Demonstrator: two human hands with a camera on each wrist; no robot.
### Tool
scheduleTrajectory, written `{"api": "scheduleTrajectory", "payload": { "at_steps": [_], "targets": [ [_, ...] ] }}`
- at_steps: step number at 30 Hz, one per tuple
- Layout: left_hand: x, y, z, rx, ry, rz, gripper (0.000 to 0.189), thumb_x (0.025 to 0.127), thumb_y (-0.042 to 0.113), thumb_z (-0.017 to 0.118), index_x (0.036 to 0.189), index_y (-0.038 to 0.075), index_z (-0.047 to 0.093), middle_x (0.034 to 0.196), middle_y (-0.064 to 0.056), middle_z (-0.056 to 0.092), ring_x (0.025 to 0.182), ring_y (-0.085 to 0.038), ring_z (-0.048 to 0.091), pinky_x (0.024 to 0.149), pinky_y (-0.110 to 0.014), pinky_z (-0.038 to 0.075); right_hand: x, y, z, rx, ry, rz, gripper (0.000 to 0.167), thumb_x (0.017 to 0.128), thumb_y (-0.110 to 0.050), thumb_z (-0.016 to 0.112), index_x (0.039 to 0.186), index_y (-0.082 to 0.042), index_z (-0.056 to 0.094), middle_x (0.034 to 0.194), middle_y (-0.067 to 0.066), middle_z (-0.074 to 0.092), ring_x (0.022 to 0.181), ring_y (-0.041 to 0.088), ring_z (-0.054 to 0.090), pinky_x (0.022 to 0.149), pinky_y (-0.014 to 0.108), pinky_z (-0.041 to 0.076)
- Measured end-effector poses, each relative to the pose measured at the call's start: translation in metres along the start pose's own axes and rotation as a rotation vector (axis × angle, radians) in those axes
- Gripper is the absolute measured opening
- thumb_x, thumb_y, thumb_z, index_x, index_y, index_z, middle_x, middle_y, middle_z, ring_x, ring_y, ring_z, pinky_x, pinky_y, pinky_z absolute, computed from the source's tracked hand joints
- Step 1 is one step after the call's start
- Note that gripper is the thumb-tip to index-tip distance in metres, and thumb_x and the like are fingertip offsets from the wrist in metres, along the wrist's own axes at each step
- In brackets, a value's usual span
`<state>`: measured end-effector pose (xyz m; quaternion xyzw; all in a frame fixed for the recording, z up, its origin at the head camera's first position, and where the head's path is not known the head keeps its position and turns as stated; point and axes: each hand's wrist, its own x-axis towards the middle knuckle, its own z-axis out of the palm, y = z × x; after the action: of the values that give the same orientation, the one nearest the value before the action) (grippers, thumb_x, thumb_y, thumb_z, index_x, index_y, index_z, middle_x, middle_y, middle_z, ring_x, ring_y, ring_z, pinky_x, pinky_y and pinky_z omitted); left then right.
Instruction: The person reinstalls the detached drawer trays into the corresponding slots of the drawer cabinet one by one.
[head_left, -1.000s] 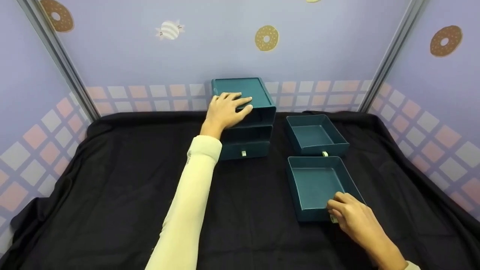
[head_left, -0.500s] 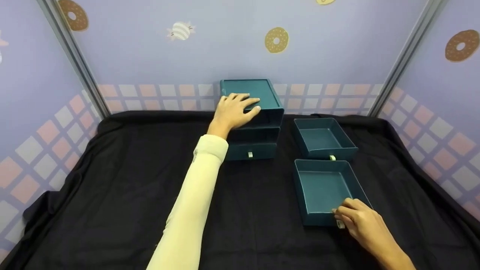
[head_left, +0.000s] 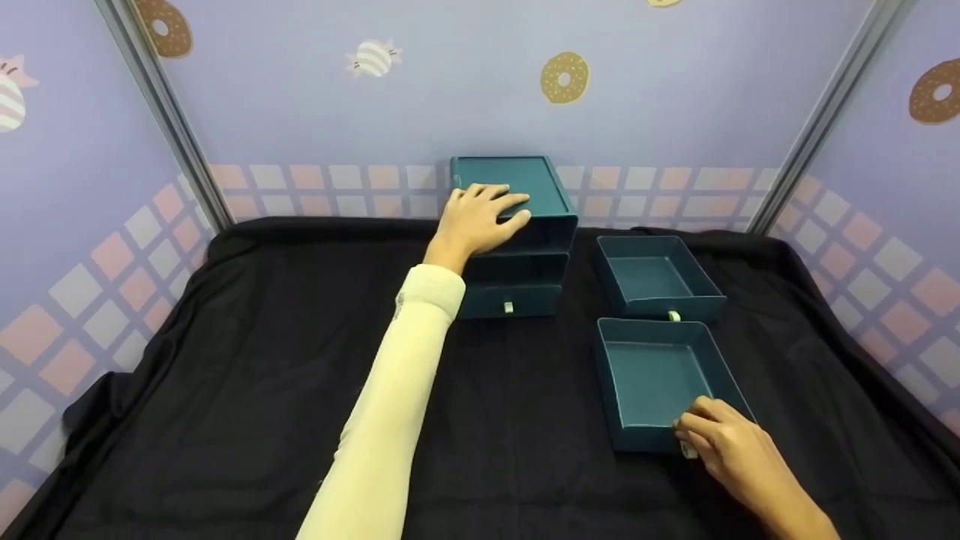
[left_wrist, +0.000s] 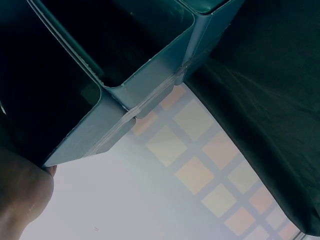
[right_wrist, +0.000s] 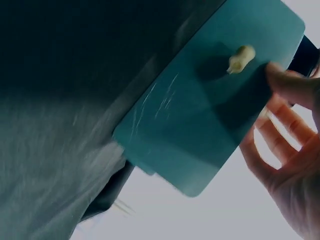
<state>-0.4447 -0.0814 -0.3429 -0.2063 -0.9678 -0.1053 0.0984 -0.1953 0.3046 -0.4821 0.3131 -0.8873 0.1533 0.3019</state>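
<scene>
My left hand rests on the top front edge of a teal drawer cabinet, its fingers spread. Two upper slots of the cabinet gape open; the bottom drawer sits in place with a pale knob. On the right, a loose teal drawer lies on the cloth, and my right hand pinches its front rim. In the right wrist view the thumb lies against the drawer's front panel near its knob, the other fingers at the rim. The left wrist view shows the cabinet's side.
Behind the gripped drawer, close to it, lies a second loose drawer with a pale knob. Black cloth covers the table. Patterned lilac walls stand at the back and both sides, the back one close behind the cabinet.
The whole head view has shifted, so everything appears farther right. Both hands keep their places on the cabinet and the front drawer.
</scene>
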Motion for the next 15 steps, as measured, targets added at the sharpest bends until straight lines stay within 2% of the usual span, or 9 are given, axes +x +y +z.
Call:
{"api": "scheduleTrajectory", "payload": {
  "at_steps": [6, 10, 15],
  "targets": [
    [0.0009, -0.0005, 0.0, -0.003, 0.0, 0.008, 0.057, 0.11, 0.064, 0.036, 0.161, 0.043, 0.045, 0.17, 0.003, 0.038, 0.155, -0.027, 0.035, 0.124, -0.052, 0.028, 0.0007, 0.0055, -0.0007, 0.012, -0.004, -0.041, 0.032, 0.076, 0.002, 0.088, 0.085, -0.025, 0.074, 0.086, -0.015, 0.055, 0.078, 0.003, 0.051, 0.063, 0.02, 0.043],
    [0.0003, -0.0009, -0.001, 0.005, 0.0, 0.001, 0.056, 0.11, 0.064, 0.036, 0.162, 0.043, 0.044, 0.17, 0.004, 0.038, 0.155, -0.027, 0.035, 0.124, -0.052, 0.028, 0.0016, 0.0062, 0.0002, 0.012, -0.024, -0.042, 0.032, 0.078, -0.002, 0.088, 0.083, -0.028, 0.072, 0.086, -0.018, 0.052, 0.077, 0.0, 0.048, 0.061, 0.018, 0.04],
    [-0.0004, -0.0014, -0.0034, -0.001, -0.014, 0.005, 0.056, 0.11, 0.063, 0.034, 0.162, 0.043, 0.043, 0.171, 0.004, 0.037, 0.156, -0.028, 0.033, 0.125, -0.053, 0.026, 0.0021, 0.0031, 0.0007, 0.05, -0.041, -0.045, 0.035, 0.078, 0.002, 0.088, 0.086, -0.029, 0.074, 0.088, -0.019, 0.054, 0.078, -0.001, 0.048, 0.063, 0.016, 0.039]
  ]
}}
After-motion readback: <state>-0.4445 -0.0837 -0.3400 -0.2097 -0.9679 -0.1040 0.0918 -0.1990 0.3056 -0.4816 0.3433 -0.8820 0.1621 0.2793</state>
